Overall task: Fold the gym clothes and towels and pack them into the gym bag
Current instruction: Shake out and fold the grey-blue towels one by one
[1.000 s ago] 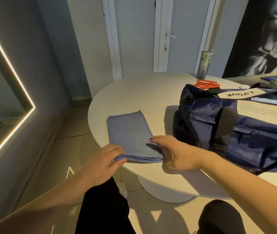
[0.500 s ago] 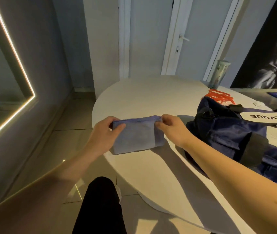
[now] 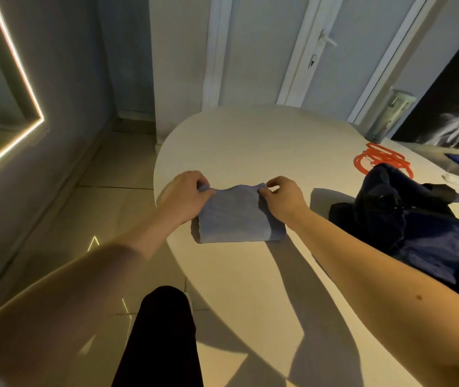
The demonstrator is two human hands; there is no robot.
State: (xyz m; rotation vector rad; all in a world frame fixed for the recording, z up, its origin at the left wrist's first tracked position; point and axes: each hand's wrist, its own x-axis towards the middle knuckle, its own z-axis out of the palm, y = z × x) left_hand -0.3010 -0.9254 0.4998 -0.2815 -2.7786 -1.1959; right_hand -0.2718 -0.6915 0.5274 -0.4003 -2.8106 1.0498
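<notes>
a second ago the blue-grey folded cloth towel [image 3: 236, 216] lay as a long flat rectangle with both hands at its near end. now it is doubled into a shorter, thicker packet, and the hands sit at its far corners, much as they did half a second ago. since then its far edge has begun to sag a little between the two grips; whether that edge is clear of the round white table [image 3: 250, 135] cannot be told. the near fold rests on the tabletop close to the table's left rim. the view has also swung left, so the dark navy fabric gym bag [image 3: 418, 233] now lies nearer the right border, on the same table and well apart from the towel.

the left hand [image 3: 186, 195] pinches the towel's far left corner, fingers curled over it. the right hand [image 3: 285, 198] pinches the far right corner the same way, knuckles raised. both forearms reach in from the near side and converge on the towel. a coil of orange cord [image 3: 380, 160] lies beyond the bag, with a pale tumbler [image 3: 390, 118] farther off.
</notes>
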